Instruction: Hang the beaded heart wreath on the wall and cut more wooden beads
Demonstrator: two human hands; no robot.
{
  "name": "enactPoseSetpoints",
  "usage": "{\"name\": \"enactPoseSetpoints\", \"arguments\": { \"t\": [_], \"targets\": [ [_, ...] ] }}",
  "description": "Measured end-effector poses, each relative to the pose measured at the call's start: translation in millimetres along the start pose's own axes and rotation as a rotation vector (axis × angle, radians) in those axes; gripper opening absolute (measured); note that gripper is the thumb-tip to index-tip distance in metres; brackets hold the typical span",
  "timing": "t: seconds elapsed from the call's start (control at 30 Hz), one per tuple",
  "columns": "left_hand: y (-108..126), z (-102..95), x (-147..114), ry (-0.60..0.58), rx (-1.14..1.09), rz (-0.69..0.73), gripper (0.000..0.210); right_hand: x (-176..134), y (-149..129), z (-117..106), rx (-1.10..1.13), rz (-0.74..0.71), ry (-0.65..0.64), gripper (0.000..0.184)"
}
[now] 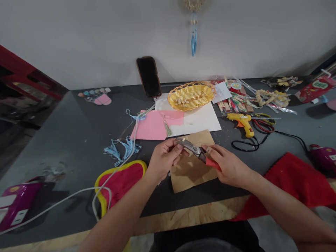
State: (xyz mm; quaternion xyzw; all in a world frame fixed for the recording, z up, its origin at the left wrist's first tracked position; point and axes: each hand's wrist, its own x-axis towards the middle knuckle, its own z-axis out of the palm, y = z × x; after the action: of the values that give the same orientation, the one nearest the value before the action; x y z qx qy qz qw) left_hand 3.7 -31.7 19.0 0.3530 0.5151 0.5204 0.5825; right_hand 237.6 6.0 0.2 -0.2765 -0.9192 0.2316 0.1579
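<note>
In my right hand (227,164) is a pair of scissors (194,149) with red handles and dark metal blades, pointing left. Thumb and fingers of my left hand (166,157) are pinched together at the blade tips. A tiny pale bit shows beside the tips, but what the left fingers hold is too small to make out. Both hands are above a sheet of brown paper (190,176). Just behind them lie pink paper (148,126) with a green tassel (167,128) on it, and a white sheet (211,120).
A yellow woven basket (208,101) holds small pale pieces. Right of it are a yellow glue gun (244,123) and packets of sticks. A phone (148,77) leans against the wall. Blue tassels (130,148) and a white cable (133,143) lie left; red cloth (294,182) hangs over the front edge.
</note>
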Motion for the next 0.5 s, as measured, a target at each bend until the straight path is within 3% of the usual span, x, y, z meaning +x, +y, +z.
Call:
{"name": "enactPoseSetpoints", "arguments": {
  "t": [0.23, 0.43, 0.5],
  "targets": [
    [12.1, -2.5, -4.8, -0.141, -0.080, -0.088, 0.038, -0.6, -0.9, -18.2, 0.110, -0.052, -0.069, 0.076],
    [12.9, -2.5, -4.8, -0.125, -0.075, -0.054, 0.036, -1.0, 2.4, -9.4, -0.015, -0.035, -0.029, 0.077],
    [13.4, -4.4, -4.4, -0.167, -0.112, -0.093, 0.034, -0.8, 3.6, -5.8, -0.038, -0.036, -0.026, 0.078]
  ]
}}
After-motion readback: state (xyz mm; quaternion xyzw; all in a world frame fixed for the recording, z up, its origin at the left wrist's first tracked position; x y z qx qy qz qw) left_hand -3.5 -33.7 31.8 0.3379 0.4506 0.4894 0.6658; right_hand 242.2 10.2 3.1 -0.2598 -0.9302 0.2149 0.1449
